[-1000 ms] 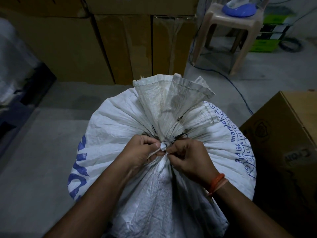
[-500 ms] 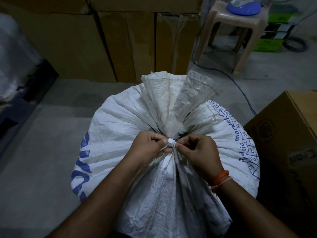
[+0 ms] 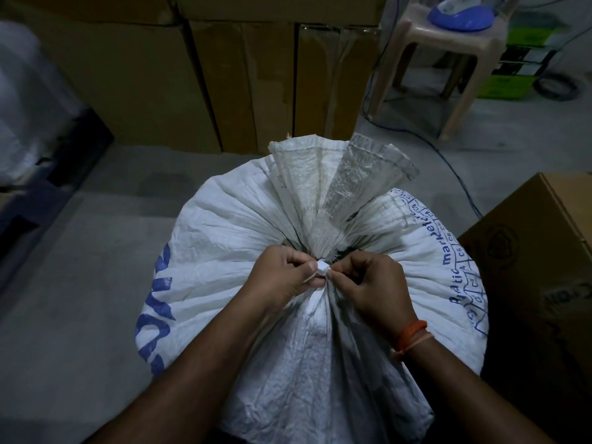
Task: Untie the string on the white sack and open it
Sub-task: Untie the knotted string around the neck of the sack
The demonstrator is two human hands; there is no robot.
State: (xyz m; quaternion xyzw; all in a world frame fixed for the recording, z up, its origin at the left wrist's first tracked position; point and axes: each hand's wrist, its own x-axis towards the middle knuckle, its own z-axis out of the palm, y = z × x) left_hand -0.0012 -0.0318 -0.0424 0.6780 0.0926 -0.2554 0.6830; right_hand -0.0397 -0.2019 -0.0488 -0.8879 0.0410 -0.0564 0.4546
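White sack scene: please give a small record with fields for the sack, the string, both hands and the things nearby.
sack: white sack, blue print, neck gathered, not yet open
string: white knot at the neck, tied
left hand: left hand pinches the knot
right hand: right hand pinches the knot; orange wristband
nearby: cardboard box to the right, plastic stool behind

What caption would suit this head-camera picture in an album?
Both hands, left hand and right hand, pinch the white string knot at the gathered neck of a white sack.
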